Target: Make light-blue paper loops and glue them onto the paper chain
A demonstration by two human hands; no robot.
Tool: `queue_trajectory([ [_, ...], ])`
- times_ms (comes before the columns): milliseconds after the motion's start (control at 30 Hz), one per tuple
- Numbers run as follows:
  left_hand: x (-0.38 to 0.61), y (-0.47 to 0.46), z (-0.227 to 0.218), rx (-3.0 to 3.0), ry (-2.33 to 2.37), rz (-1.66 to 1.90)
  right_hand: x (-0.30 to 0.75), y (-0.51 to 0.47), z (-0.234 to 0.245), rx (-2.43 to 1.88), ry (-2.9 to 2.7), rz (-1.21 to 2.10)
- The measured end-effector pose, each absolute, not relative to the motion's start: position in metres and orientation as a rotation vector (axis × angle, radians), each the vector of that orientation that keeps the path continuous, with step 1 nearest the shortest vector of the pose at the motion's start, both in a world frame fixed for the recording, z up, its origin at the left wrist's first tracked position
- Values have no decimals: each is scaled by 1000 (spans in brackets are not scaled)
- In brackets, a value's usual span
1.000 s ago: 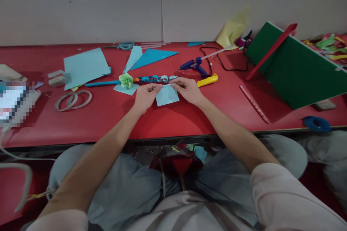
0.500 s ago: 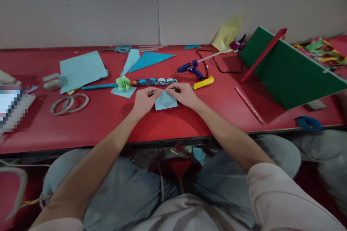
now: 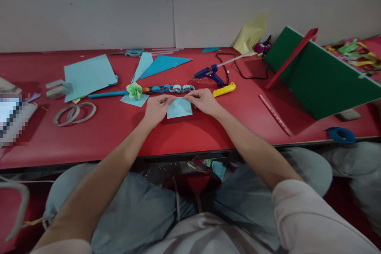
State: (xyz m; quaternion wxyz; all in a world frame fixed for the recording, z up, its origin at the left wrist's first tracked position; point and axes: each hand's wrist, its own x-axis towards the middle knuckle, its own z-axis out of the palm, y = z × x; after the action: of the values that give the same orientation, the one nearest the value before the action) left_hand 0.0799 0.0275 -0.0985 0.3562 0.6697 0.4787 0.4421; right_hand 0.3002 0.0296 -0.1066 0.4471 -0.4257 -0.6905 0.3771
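A small light-blue square of paper (image 3: 179, 108) is stretched between my two hands above the red table. My left hand (image 3: 158, 108) pinches its upper left corner. At the upper right corner, my right hand (image 3: 203, 100) pinches the paper between thumb and fingers. Just behind the hands lies a paper chain (image 3: 169, 88) of blue and light-blue links. To its left a light-green paper flower (image 3: 134, 91) rests by a blue stick (image 3: 108, 94), with another light-blue paper piece (image 3: 139, 101) beneath. A yellow utility knife (image 3: 225, 89) lies close to my right hand.
A blue glue gun (image 3: 208, 73) with a cord lies behind the knife. A green board (image 3: 318, 75) leans at the right, near a ruler-like strip (image 3: 275, 115). Tape rings (image 3: 86, 112), light-blue sheets (image 3: 89, 75) and scissors (image 3: 133, 52) are at the left. Blue tape (image 3: 341, 135) sits at the front edge.
My hands have moved slightly apart. The paper between them, bunched at its top edge before, now lies flatter and a little further left.
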Motion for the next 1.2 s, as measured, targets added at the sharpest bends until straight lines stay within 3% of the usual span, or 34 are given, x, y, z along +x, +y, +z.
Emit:
queue_trajectory([
  [167, 81, 32, -101, 1642, 1144, 1094, 304, 35, -112, -1108, -1623, 819],
  [433, 80, 35, -108, 1533, 1086, 1172, 302, 35, -111, -1006, -1556, 992],
  [633, 82, 24, -101, 1634, 871, 1079, 306, 36, -109, -1037, -1477, 880],
  [833, 85, 21, -96, 1783, 970, 1065, 301, 35, -108, -986, -1533, 943],
  [1200, 88, 25, -99, 1498, 1005, 1236, 295, 27, -110, -861, -1612, 1020],
])
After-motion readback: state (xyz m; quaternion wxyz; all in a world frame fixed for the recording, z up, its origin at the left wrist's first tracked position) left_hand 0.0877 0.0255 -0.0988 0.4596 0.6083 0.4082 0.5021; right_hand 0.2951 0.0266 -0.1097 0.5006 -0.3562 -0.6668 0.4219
